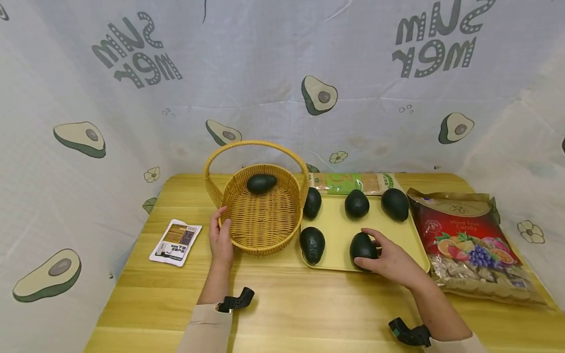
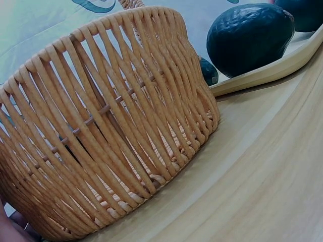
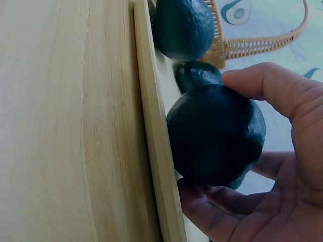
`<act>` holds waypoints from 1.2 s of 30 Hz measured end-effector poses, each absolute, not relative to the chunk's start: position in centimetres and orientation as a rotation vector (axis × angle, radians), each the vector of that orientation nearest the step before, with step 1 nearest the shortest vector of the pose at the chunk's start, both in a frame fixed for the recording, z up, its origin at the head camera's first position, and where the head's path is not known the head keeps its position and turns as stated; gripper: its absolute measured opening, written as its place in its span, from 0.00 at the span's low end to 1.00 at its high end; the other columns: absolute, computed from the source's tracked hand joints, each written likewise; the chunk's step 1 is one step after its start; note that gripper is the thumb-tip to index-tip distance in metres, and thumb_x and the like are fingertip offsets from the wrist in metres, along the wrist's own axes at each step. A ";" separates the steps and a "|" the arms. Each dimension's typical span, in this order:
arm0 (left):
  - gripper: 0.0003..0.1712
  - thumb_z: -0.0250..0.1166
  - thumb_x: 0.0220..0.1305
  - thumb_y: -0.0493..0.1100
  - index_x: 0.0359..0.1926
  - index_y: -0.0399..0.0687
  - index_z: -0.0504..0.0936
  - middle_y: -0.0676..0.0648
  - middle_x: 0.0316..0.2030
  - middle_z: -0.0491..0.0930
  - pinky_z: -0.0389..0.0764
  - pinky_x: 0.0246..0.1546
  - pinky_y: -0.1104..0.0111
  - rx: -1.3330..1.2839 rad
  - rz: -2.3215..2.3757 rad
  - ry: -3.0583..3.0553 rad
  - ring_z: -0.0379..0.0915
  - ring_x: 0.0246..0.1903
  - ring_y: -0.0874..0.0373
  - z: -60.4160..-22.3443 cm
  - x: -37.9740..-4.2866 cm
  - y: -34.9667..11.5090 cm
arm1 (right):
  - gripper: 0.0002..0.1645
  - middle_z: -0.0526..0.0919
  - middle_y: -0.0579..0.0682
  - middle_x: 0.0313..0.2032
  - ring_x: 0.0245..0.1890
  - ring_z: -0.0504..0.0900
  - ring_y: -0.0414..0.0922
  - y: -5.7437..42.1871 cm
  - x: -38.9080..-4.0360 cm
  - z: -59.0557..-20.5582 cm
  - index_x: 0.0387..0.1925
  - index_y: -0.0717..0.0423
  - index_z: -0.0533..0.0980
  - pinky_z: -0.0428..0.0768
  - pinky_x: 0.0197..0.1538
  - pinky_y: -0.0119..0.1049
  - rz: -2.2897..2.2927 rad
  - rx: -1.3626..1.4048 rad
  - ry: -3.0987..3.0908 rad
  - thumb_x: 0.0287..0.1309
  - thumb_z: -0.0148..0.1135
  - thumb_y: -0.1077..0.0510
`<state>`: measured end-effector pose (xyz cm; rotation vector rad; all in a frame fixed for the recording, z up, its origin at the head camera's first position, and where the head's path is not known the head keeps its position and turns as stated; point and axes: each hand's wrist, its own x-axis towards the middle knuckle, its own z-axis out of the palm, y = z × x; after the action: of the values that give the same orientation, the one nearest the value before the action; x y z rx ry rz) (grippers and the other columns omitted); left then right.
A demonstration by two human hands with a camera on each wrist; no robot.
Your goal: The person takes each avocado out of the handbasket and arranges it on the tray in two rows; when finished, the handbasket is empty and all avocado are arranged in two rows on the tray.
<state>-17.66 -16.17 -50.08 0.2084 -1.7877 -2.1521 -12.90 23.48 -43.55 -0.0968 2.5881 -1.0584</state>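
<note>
A woven basket (image 1: 258,251) with a tall arched handle stands left of centre, holding one dark avocado (image 1: 262,183). My left hand (image 1: 221,242) rests against the basket's outer left side, fingers near the rim; in the left wrist view only a bit of it shows at the lower left corner. On the yellow tray (image 1: 340,235), my right hand (image 1: 393,260) grips an avocado (image 1: 363,250) near the front edge, thumb on one side and fingers on the other. In the right wrist view this avocado (image 3: 214,136) is close beside the tray's rim (image 3: 151,116).
Several other avocados lie on the tray, one (image 1: 312,245) at its front left. Behind the tray is a long clear-and-green packet (image 1: 348,182). A large candy bag (image 1: 472,245) lies to the right. A small white pouch (image 1: 175,242) is left of the basket.
</note>
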 end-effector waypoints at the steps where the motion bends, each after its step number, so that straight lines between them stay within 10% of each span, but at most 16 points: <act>1: 0.23 0.46 0.77 0.37 0.68 0.38 0.66 0.45 0.75 0.59 0.58 0.69 0.63 0.207 -2.149 -1.784 0.50 0.77 0.51 -50.1 -17.7 -16.2 | 0.55 0.71 0.74 0.62 0.55 0.80 0.64 23.5 -13.0 -43.6 0.77 0.57 0.56 0.81 0.43 0.45 -1.052 -0.099 2.587 0.59 0.72 0.42; 10: 0.22 0.46 0.77 0.36 0.68 0.37 0.66 0.45 0.75 0.59 0.63 0.62 0.76 0.194 -2.153 -1.772 0.52 0.75 0.51 -50.1 -17.7 -16.2 | 0.55 0.70 0.74 0.63 0.58 0.77 0.68 23.4 -13.2 -43.7 0.77 0.56 0.56 0.81 0.47 0.51 -1.020 -0.088 2.593 0.58 0.72 0.40; 25: 0.23 0.46 0.76 0.36 0.68 0.36 0.66 0.45 0.76 0.58 0.53 0.74 0.56 0.208 -2.155 -1.768 0.46 0.78 0.52 -50.3 -17.7 -16.2 | 0.42 0.72 0.68 0.67 0.62 0.75 0.66 22.5 -12.8 -43.8 0.73 0.54 0.66 0.79 0.55 0.54 -1.111 -0.212 2.641 0.63 0.69 0.45; 36: 0.23 0.46 0.76 0.37 0.68 0.37 0.66 0.46 0.75 0.59 0.57 0.71 0.62 0.211 -2.165 -1.764 0.49 0.77 0.53 -50.1 -17.7 -16.1 | 0.50 0.69 0.76 0.66 0.64 0.71 0.72 23.1 -12.6 -43.7 0.77 0.53 0.57 0.78 0.54 0.60 -0.990 -0.044 2.664 0.64 0.65 0.36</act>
<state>-17.70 -16.12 -50.13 0.2113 -1.7642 -2.1647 -12.57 23.13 -43.74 -0.0445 2.6645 -0.9901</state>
